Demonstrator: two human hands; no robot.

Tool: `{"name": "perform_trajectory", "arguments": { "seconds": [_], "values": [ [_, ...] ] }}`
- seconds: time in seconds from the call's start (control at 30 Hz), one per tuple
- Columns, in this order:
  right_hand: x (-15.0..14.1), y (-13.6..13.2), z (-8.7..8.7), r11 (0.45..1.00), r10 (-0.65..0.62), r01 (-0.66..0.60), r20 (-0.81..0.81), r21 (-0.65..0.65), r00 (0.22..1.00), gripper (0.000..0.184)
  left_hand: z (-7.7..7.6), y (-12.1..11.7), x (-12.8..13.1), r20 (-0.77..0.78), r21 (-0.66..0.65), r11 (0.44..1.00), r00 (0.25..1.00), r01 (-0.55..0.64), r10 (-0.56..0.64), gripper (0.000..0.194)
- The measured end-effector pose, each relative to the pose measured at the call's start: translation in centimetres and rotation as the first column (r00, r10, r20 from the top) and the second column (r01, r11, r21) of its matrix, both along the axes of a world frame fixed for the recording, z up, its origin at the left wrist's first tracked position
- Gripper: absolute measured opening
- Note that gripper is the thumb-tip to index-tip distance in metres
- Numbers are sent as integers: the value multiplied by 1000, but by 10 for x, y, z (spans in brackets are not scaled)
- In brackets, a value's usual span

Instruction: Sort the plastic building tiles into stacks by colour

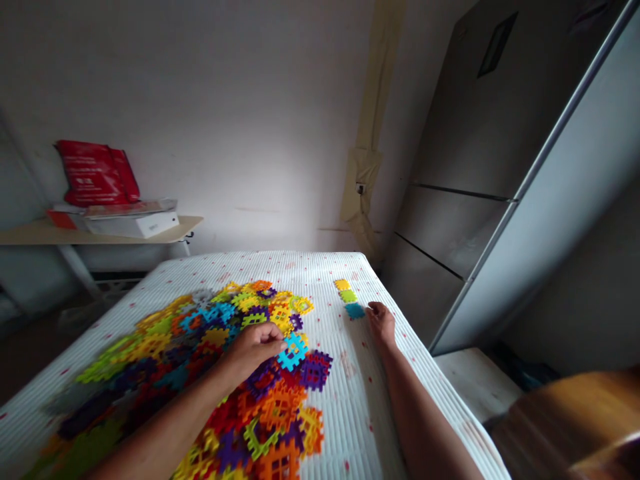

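Note:
My left hand (263,341) pinches a light blue square interlocking plastic tile (293,351) by its edge, holding it over the right side of a large pile of similar tiles (215,337). The held piece has notched edges and openings in its middle. On the right, my right hand (381,323) rests at the cloth with loosely curled fingers slightly apart and nothing visible in them. Just left of its fingertips lies a blue tile (355,311). Beyond that one, a green tile (347,295) and a yellow tile (342,284) continue the short row. A purple tile (316,371) lies at the pile's right edge.
A white quilted cloth with red specks (345,400) covers the surface. At the right stands a grey refrigerator (460,147). A side table (30,233) at the far left bears a red bag (97,173) and a white box (133,223). A wooden object (575,420) is at lower right.

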State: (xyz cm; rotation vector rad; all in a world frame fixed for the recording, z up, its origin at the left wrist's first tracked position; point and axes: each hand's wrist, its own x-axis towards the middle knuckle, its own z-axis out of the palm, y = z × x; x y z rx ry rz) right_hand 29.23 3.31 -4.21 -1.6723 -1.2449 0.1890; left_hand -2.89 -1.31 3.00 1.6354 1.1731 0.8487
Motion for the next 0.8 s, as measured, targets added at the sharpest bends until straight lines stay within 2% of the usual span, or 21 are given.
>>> {"name": "perform_trajectory", "arguments": {
  "seconds": [0.13,0.23,0.27,0.33,0.4,0.47,0.53,0.63,0.8],
  "values": [
    [-14,-7,11,996,83,-83,-7,44,997,42,7,-1,2,84,-49,995,993,-82,86,25],
    [-42,-21,25,972,223,-223,12,72,975,36,9,-1,5,99,-93,987,986,-128,137,28],
    [-54,-28,31,952,294,-295,25,85,955,34,9,0,6,100,-104,984,983,-145,156,29],
    [-79,-43,42,855,493,-502,99,132,865,37,6,1,8,102,-121,976,976,-182,195,31],
    [-101,-58,52,766,589,-624,223,154,777,45,4,2,11,112,-128,969,968,-212,226,31],
    [-116,-70,57,734,609,-666,303,135,733,50,2,2,14,131,-122,967,962,-224,239,30],
    [-124,-77,59,730,620,-679,340,83,707,51,2,0,17,150,-112,970,961,-216,232,29],
    [-126,-80,58,727,641,-686,341,17,688,49,4,-5,21,168,-105,976,964,-192,208,28],
    [-124,-79,54,725,639,-688,345,30,688,63,3,-12,26,223,-112,977,953,-182,204,27]
  ]
}}
